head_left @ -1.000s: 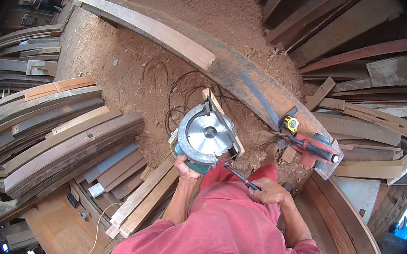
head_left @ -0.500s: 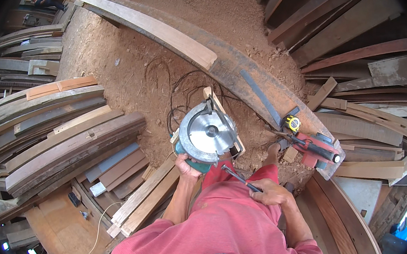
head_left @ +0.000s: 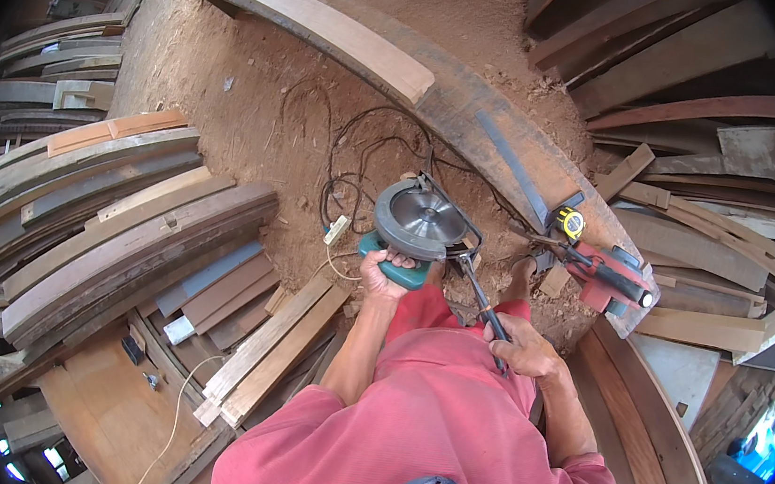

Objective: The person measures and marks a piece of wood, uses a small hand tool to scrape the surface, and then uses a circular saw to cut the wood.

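Note:
My left hand point(head_left: 383, 274) grips the green handle of a circular saw point(head_left: 428, 218), held up in front of me with its round blade and grey guard facing up. Wrapped around the dark handle of a long metal hand tool point(head_left: 479, 291) is my right hand point(head_left: 527, 347). That tool looks like pliers, though its exact kind is unclear. Its far end meets the saw's lower right edge beside the blade; whether it grips a part there I cannot tell.
Ahead runs a long plank bench point(head_left: 477, 110) bearing a pale board point(head_left: 307, 21), a metal square point(head_left: 513, 168), a yellow tape measure point(head_left: 570, 223) and a red electric planer point(head_left: 610, 280). Dark cable point(head_left: 330, 179) loops over the sawdust. Timber stacks point(head_left: 142, 245) stand at both sides.
The saw has tilted and shifted slightly right and up in my left hand. My right hand has turned the tool steeper, bringing its tip up against the saw's edge.

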### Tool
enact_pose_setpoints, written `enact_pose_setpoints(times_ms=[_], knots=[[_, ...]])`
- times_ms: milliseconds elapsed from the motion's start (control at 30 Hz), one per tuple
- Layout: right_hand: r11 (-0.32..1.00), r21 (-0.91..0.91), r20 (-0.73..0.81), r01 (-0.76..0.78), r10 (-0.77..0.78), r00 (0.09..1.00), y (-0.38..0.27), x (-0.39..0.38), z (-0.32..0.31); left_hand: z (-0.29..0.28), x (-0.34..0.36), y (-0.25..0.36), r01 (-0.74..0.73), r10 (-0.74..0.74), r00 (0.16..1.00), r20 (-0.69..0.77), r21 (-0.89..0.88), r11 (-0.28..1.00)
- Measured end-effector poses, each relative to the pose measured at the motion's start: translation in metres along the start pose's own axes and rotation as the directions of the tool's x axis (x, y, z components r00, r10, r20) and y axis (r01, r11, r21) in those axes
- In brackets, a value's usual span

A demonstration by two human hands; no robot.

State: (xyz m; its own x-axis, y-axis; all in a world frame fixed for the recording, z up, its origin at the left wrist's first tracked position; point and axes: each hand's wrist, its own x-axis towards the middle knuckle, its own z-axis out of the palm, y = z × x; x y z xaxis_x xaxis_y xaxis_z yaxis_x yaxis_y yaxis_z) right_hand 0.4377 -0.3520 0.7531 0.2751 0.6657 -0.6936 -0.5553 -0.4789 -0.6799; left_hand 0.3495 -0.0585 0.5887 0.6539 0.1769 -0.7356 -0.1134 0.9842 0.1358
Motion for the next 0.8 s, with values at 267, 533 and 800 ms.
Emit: enact_pose_setpoints(times_ms=[267,533,800], knots=[[0.990,-0.137,0.027,-0.044,0.048,0.998,0.007,0.010,0.006,-0.011,0.003,-0.004,0.026,-0.024,0.996,-0.085,0.024,0.999],[0.967,0.203,0.126,-0.152,0.128,0.984,0.016,0.017,0.004,-0.006,0.001,-0.001,0.044,-0.037,0.991,-0.127,0.053,0.998],[0.848,0.478,0.187,-0.227,0.155,0.970,0.023,0.023,0.000,-0.001,-0.001,-0.002,0.011,-0.001,0.988,-0.156,0.060,0.998]])
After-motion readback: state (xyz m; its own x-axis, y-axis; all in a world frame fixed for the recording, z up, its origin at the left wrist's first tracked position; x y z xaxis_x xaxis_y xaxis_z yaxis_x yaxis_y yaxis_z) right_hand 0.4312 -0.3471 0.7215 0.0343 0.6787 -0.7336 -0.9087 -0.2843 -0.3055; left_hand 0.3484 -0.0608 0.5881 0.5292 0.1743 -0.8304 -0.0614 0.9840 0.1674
